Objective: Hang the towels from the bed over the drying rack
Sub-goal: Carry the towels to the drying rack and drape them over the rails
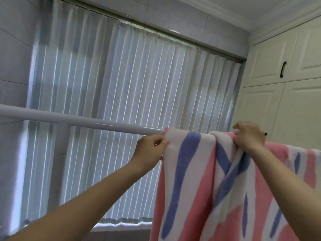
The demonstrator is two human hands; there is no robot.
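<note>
Towel (189, 171) lay bunched over rail (86, 121); your left hand (151, 148) pinched its edge, right hand (248, 136) gripped the fold. Uneven pulling risked slippage.

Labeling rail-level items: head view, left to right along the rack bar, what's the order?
Bare rack bar → left hand pinching the towel's edge → striped towel over the bar → right hand gripping bunched towel → cabinet doors behind.

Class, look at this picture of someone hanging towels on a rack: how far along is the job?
Done: a striped towel already hangs at the right end of the bar. In hand: a second towel is draped over the bar, bunched at the top; the left hand pinches its edge and the right hand grips the bunch. Left: spreading it flat. The bed is out of view, so remaining towels are unknown.
</note>
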